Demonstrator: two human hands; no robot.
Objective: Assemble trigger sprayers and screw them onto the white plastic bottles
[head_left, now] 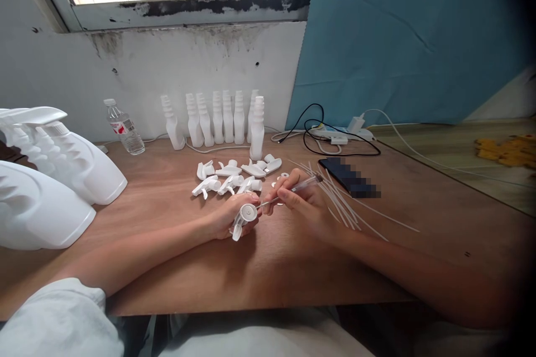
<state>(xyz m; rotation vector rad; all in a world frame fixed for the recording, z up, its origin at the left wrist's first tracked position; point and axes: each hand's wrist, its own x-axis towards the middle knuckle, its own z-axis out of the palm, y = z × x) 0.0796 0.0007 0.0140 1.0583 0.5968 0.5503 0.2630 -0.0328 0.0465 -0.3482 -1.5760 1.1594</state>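
Note:
My left hand (231,215) is closed round a white trigger sprayer head (242,218), its round base turned toward my right hand. My right hand (302,204) pinches a clear pen-like tube (300,184) whose tip points at the base of the sprayer head. Both hands rest on the wooden table (176,256) near its middle. Several more white sprayer heads (234,175) lie just beyond my hands. A loose bunch of thin white dip tubes (341,203) lies to the right of my right hand.
Several white bottles (221,120) stand in a row at the wall, with a water bottle (124,127) to their left. Large white spray bottles (50,178) lie at the left edge. A dark phone (349,177), cables and a power strip (347,134) sit at the back right.

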